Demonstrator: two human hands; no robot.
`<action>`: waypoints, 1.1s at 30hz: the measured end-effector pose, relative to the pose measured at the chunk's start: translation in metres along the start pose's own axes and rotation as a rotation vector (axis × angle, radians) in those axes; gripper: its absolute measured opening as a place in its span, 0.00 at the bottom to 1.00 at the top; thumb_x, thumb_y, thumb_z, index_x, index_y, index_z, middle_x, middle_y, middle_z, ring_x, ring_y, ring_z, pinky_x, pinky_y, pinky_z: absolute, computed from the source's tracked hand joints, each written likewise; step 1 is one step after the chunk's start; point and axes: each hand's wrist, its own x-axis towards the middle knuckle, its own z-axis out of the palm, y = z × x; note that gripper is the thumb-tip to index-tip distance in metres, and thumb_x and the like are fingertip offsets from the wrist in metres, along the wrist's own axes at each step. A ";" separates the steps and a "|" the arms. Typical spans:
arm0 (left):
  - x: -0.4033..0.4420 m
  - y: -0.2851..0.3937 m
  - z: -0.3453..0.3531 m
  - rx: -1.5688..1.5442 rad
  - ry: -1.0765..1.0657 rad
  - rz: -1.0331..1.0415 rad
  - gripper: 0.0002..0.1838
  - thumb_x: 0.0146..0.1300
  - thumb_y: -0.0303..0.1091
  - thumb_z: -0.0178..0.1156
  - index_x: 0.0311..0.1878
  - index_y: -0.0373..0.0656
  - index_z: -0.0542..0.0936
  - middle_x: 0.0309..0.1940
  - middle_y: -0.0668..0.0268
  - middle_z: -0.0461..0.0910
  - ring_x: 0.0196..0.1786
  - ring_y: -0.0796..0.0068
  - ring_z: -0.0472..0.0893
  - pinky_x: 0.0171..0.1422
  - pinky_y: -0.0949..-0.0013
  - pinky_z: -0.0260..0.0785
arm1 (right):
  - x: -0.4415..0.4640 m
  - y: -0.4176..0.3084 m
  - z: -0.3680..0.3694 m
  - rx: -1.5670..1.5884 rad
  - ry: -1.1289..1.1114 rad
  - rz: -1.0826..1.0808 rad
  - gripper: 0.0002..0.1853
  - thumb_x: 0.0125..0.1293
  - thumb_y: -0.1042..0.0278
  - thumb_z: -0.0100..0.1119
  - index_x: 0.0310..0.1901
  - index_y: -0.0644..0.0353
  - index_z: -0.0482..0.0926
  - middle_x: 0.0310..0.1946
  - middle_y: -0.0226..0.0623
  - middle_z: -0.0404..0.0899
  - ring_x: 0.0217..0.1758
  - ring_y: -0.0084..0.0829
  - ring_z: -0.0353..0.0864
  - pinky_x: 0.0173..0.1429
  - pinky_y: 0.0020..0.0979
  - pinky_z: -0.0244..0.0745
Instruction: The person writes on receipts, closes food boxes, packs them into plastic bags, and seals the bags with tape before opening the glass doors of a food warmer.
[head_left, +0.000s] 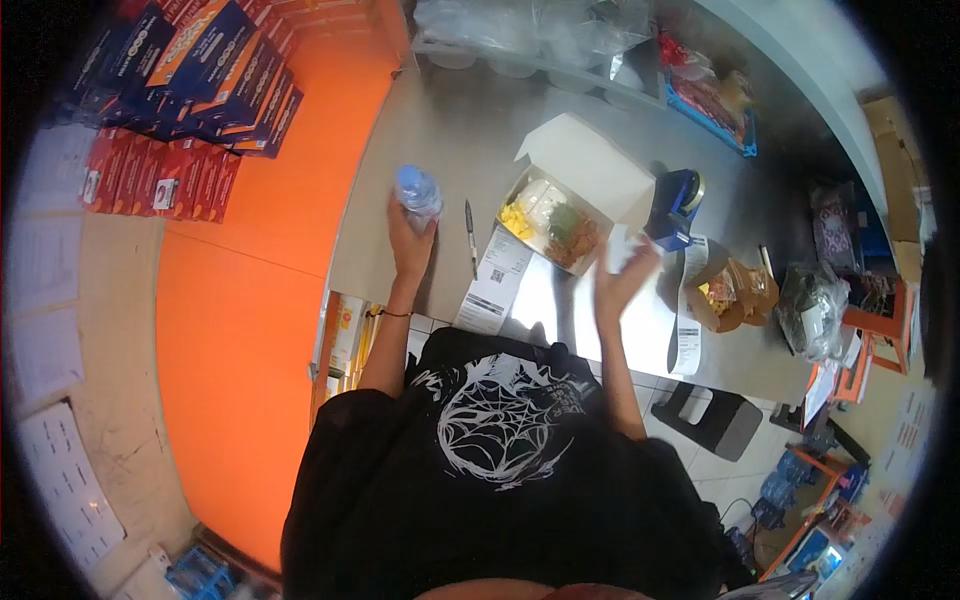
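My left hand (411, 240) is wrapped round a clear plastic bottle with a blue cap (418, 190), at the left of the metal counter. My right hand (625, 285) has its fingers spread beside the lower right corner of an open white food box (590, 165), with nothing seen in it. Inside the box lie white rice (541, 203), yellow pieces (516, 220), something green and brown meat (572, 240). A pen (471, 238) rests between the bottle and the box. Below the box, a printed receipt (492, 282) lies on the counter.
A blue tape dispenser (672, 210) stands right of the box. Farther right are another receipt (690, 335), a brown food box (745, 295) and a plastic bag (815, 310). Plastic containers (540, 60) and a blue tray (715, 125) line the back. Stacked boxes (165, 175) stand left on an orange surface (260, 240).
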 end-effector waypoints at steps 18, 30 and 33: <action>0.008 0.092 0.073 0.016 -0.570 0.369 0.25 0.63 0.22 0.48 0.65 0.48 0.66 0.45 0.47 0.78 0.41 0.56 0.81 0.47 0.69 0.71 | 0.050 0.066 -0.004 0.236 -0.235 -0.109 0.13 0.65 0.78 0.45 0.50 0.63 0.75 0.43 0.52 0.77 0.47 0.46 0.79 0.52 0.36 0.71; 0.008 0.093 0.059 -0.259 -0.900 0.092 0.32 0.62 0.22 0.51 0.69 0.53 0.59 0.67 0.58 0.62 0.66 0.65 0.66 0.69 0.65 0.59 | 0.028 0.037 -0.002 0.165 -0.323 0.027 0.22 0.65 0.78 0.41 0.62 0.55 0.65 0.47 0.51 0.74 0.45 0.46 0.75 0.50 0.38 0.68; 0.001 0.083 0.053 0.124 -0.894 0.354 0.32 0.63 0.27 0.54 0.70 0.53 0.58 0.69 0.57 0.58 0.68 0.63 0.62 0.70 0.63 0.57 | 0.018 0.059 -0.001 0.283 -0.439 0.015 0.26 0.64 0.72 0.49 0.64 0.57 0.59 0.61 0.48 0.63 0.66 0.47 0.60 0.70 0.38 0.53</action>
